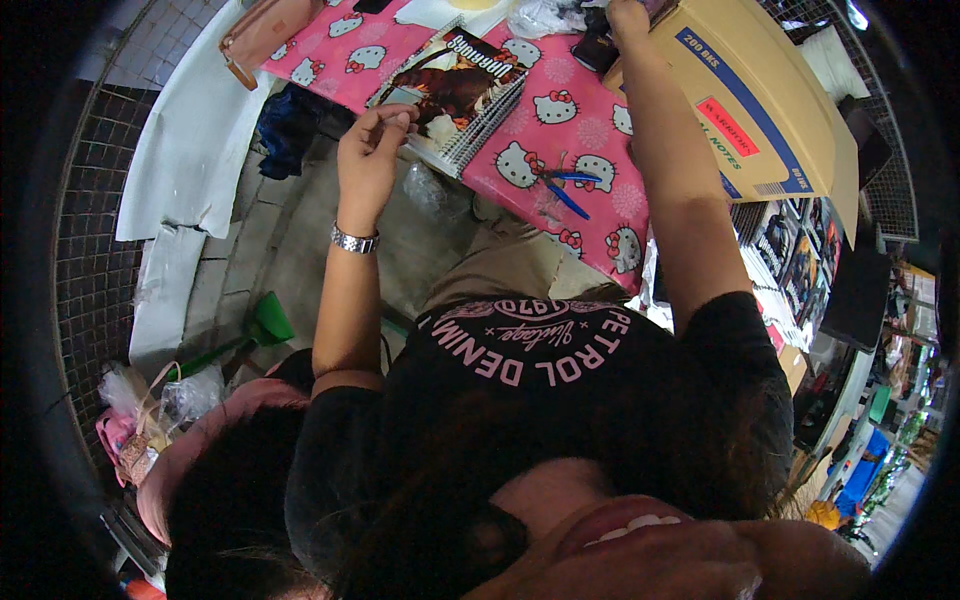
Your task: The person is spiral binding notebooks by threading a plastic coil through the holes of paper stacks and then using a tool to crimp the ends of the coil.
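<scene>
A stack of spiral-bound notebooks [462, 85] with a dark picture cover lies on a pink table cover [530, 140] patterned with white cartoon cats. My left hand [378, 135], a metal watch on its wrist, is at the stack's left near corner. Its fingers are loosely bent, and nothing shows in them. At the far edge of the view my right hand [628, 18] is closed beside a dark object [597, 45] and a cardboard box. What it grips is hidden. A blue-handled tool [568, 188], perhaps scissors or pliers, lies on the cover between my arms.
The large cardboard box [745, 100] stands along the right side, with more picture-covered notebooks [795, 250] below it. A brown pouch [265, 40] rests at the far left, and clear plastic [545, 15] at the back. A green dustpan [270, 320] is on the floor at left.
</scene>
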Demonstrator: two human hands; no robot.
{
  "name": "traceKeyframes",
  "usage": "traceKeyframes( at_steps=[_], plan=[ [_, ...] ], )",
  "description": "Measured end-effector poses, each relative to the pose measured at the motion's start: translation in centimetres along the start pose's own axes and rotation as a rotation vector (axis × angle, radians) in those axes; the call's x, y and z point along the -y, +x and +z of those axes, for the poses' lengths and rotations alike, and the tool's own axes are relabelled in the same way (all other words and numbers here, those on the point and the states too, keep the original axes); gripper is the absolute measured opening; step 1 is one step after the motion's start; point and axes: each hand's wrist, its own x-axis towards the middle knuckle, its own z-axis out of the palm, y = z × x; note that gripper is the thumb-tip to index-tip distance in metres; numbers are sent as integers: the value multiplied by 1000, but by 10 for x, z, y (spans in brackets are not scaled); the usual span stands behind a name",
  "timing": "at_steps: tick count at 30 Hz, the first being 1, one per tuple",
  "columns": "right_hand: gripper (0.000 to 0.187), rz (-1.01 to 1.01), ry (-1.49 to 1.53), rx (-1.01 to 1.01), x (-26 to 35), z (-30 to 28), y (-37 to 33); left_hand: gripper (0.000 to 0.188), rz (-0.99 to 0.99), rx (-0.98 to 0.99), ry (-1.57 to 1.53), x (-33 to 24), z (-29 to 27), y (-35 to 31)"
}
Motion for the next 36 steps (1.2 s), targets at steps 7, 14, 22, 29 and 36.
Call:
traceKeyframes(
  at_steps=[7, 14, 22, 29, 36],
  plan=[
    [19, -499, -280, -562, -39, -19, 19, 18, 33, 2, -30, 1, 2, -3],
    [37, -609, -390, -295, 25, -40, -105, 18, 16, -23, 39, -3, -13, -14],
    [64, -632, 424, -262, 1, -27, -246, 23, 52, -16, 136, 6, -19, -10],
    [57, -684, -182, 370, -25, -15, -398, 26, 253, 433, 691, 40, 1, 78],
    [46, -563, 210, 332, -40, 23, -386, 51, 246, 544, 1036, 96, 27, 86]
  ],
)
